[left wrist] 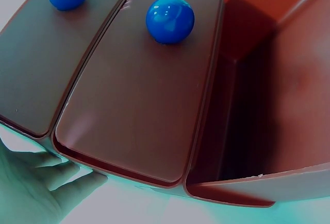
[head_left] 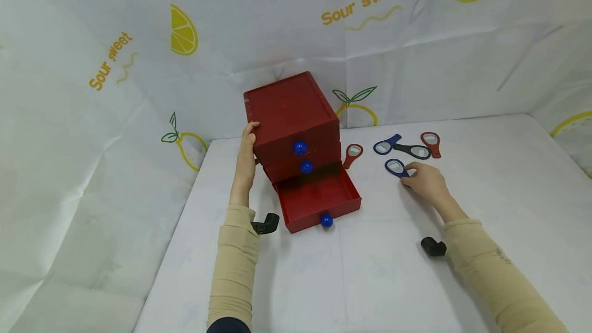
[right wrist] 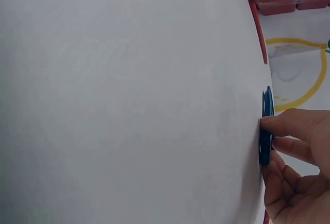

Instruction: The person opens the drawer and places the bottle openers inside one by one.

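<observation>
The right hand (head_left: 426,181) pinches a blue bottle opener (head_left: 397,168) by its handle, right of the middle of the frame. The opener lies on a slant: its round end points to the upper left, its handle to the lower right. The left hand (head_left: 247,150), fingers straight and a bit apart, touches the left side of the red drawer box (head_left: 291,107) near the middle.

The drawer cabinet (head_left: 291,109) looks like smooth plastic, its ball knobs (left wrist: 170,19) glossy (they catch the light). The backdrop (head_left: 263,19) seems creased, cloth-like.
</observation>
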The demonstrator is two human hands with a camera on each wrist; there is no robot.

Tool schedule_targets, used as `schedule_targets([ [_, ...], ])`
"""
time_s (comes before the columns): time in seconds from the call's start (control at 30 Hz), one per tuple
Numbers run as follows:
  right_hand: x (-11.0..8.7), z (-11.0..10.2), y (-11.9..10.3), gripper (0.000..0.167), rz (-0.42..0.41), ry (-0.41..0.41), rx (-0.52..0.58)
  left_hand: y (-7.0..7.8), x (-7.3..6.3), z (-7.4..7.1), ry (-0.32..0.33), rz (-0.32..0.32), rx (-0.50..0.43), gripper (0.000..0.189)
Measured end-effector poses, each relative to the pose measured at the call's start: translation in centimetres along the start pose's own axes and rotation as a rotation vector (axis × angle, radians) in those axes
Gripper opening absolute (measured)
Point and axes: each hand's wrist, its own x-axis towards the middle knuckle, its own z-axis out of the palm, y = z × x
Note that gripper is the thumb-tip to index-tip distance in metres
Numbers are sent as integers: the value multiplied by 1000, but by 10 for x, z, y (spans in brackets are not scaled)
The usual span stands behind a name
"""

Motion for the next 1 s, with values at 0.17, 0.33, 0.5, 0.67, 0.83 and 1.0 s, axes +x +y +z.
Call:
schedule_targets([
  [0.17, -2, -1, 4, 42, -4, 26, 23, 0, 0, 0, 3, 0, 5, 44],
  [0.33, -4, -4, 4, 40, -24, 25, 40, 0, -1, 1, 5, 0, -6, 46],
  [0.5, -9, -9, -3, 38, -53, 27, 72, 1, -1, 1, 4, -3, 0, 46],
  [0.67, -15, -16, -18, 33, -139, 66, 87, 2, -2, 0, 10, -11, 15, 45],
  [0.83, -23, -21, -42, 33, -169, 55, 125, 3, -2, 1, 14, -15, 25, 44],
  [1.0, -29, -20, -66, 31, -256, 35, 184, 0, -1, 0, 12, -2, 10, 44],
])
